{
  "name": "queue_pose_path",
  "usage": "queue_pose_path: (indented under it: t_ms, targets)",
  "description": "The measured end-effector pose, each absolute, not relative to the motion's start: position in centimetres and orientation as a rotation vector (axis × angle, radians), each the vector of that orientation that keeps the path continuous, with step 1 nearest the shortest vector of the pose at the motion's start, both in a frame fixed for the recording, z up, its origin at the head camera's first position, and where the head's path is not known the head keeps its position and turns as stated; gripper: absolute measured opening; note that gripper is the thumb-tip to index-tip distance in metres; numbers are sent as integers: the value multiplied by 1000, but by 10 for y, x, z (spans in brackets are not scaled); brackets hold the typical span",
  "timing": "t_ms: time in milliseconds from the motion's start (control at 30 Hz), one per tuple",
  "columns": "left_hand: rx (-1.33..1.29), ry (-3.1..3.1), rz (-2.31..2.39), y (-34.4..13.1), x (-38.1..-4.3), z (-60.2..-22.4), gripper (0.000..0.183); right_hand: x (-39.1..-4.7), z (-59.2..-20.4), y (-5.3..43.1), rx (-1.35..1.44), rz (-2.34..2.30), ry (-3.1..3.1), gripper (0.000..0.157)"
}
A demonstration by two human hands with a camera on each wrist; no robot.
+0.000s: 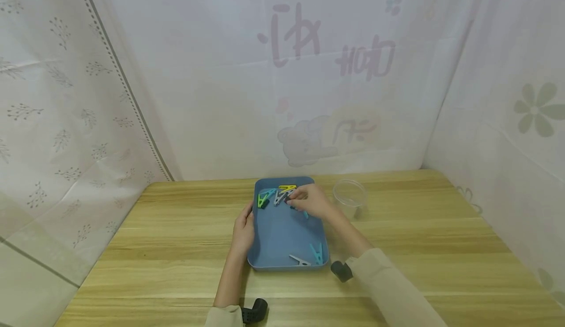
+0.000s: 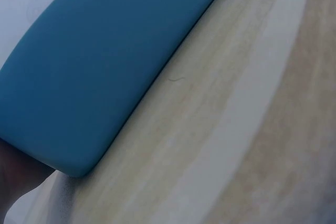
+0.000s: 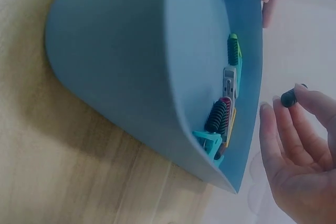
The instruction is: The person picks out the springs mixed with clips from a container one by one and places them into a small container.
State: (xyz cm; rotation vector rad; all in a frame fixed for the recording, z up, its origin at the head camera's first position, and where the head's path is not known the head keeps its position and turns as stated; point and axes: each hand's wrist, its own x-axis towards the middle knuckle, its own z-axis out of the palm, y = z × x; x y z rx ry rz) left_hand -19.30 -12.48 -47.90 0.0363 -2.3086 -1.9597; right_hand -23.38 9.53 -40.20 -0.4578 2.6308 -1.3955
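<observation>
My left hand [image 1: 244, 229] rests along the outer left wall of a blue tray [image 1: 282, 234], its fingers fairly straight against the side. Over the tray's far right part, my right hand [image 1: 310, 200] pinches a small dark cylinder [image 3: 288, 98] between thumb and fingertip, above the rim in the right wrist view. Below it, at the far end, lie a yellow clip [image 1: 288, 188], a grey clip [image 1: 278, 198], a green clip [image 1: 260, 200] and a light blue clip [image 1: 267, 192]. Dark ribbed pieces [image 3: 216, 117] lie among them. My right hand partly covers this group.
A clear round tub [image 1: 349, 193] stands on the wooden table [image 1: 185, 234] right of the tray. Inside the tray's near right corner lie a turquoise clip [image 1: 317, 254] and a pale grey clip [image 1: 300, 260]. Printed curtains [image 1: 212, 87] hang behind and beside the table.
</observation>
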Motion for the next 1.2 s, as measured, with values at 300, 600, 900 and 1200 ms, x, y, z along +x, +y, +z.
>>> queue_pose_path:
  t_ms: [300,600,900,1200]
  targets:
    - [35,-2304,-1965,-125,-193,-478,46,-231,-404,95,-449,-1515,2624,22]
    - [18,-2296,-1975,-125,-192,-478,47,-228,-404,96,-457,-1555,2694,18]
    - [38,-2296,-1972,-125,-193,-477,47,-223,-402,95,-407,-1598,2735,16]
    - [43,-2299,-1968,-124,-192,-476,46,-222,-405,95,-345,-1684,2714,18]
